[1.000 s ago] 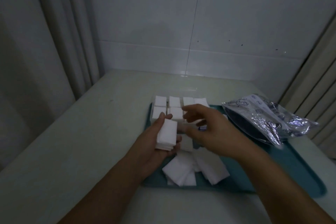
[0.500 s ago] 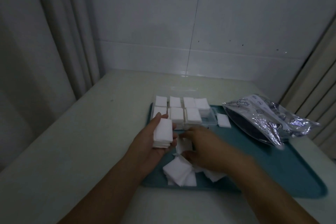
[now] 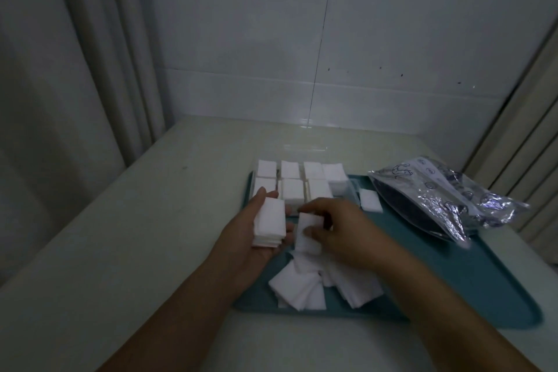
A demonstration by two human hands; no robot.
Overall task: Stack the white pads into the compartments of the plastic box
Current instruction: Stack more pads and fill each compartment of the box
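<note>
Item: white pads, gathering step, beside the plastic box (image 3: pixel 303 183).

We cradle a stack of pads (image 3: pixel 269 224) in our left hand (image 3: pixel 256 238), thumb curled round it, just in front of the box; our right hand (image 3: pixel 338 229) pinches one pad (image 3: pixel 306 231) above the loose pile (image 3: pixel 305 287). Next, we judge: add it to the stack. The box's near-right compartment seems only part-filled.

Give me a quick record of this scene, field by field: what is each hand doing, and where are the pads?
left hand: holds a stack of pads
right hand: pinches one pad
plastic box: compartments filled with white pads
loose pads: heaped on teal tray
stray pad: beside box
foil bag: tray's right side
</note>
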